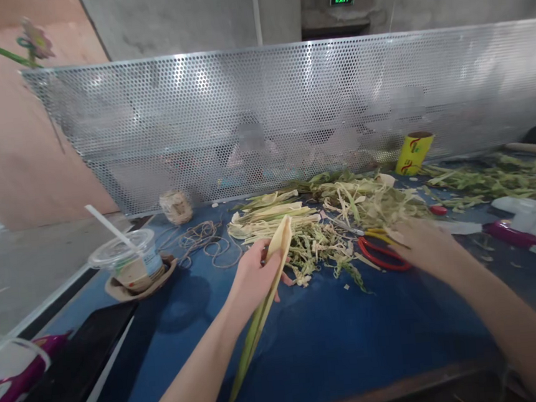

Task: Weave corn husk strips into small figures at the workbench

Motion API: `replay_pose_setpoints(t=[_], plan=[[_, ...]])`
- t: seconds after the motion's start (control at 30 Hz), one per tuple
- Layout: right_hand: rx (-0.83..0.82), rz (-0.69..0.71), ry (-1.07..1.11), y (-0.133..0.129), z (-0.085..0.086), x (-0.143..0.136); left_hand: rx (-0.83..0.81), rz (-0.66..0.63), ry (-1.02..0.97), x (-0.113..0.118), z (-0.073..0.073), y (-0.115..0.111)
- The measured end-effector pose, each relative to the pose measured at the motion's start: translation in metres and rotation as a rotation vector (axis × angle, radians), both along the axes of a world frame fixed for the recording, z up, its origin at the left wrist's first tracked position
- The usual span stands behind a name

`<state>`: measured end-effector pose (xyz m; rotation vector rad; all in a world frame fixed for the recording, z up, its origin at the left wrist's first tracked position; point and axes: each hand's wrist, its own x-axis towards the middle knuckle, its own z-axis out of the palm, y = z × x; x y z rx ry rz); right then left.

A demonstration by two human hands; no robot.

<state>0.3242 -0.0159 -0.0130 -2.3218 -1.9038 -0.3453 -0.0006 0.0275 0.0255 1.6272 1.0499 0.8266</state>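
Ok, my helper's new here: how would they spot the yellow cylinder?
Find the perforated metal screen behind the blue table. At its foot, right of middle, stands the yellow cylinder. Its bright, red-marked side sets it apart from the dull green leaves nearby.

Screen (241,103) — shiny perforated metal; cup (135,259) — clear glossy plastic.

Right hand (424,243) blurred, fingers (403,232) indistinct, perforated panel (222,105) cut off at right, shapes (250,135) behind it unclear

Husk strip (274,275) long, tapering, pale above, green below, slanted; scissors (361,233), red and yellow handles, on blue tabletop (336,339).
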Motion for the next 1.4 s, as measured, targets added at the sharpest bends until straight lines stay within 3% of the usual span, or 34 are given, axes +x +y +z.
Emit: replay_pose_setpoints(t=[0.2, 0.77, 0.97, 1.1, 1.4], plan=[[-0.153, 0.019, -0.097, 0.013, 0.001, -0.024, 0.021, -0.009, 0.032, 0.000, -0.004, 0.002], [-0.530, -0.196, -0.038, 0.038, 0.025, -0.024, 0.035, -0.050, 0.075, -0.002, -0.011, 0.002], [-0.428, -0.123, 0.136, 0.030, 0.043, -0.018, 0.041, -0.039, 0.076, -0.001, -0.009, 0.001], [-0.314, -0.071, 0.383, 0.019, 0.052, -0.015, 0.041, -0.037, 0.077, -0.001, -0.007, -0.001], [0.007, 0.078, 1.002, 0.012, 0.045, -0.016, 0.045, -0.026, 0.080, 0.000, -0.010, 0.002]])
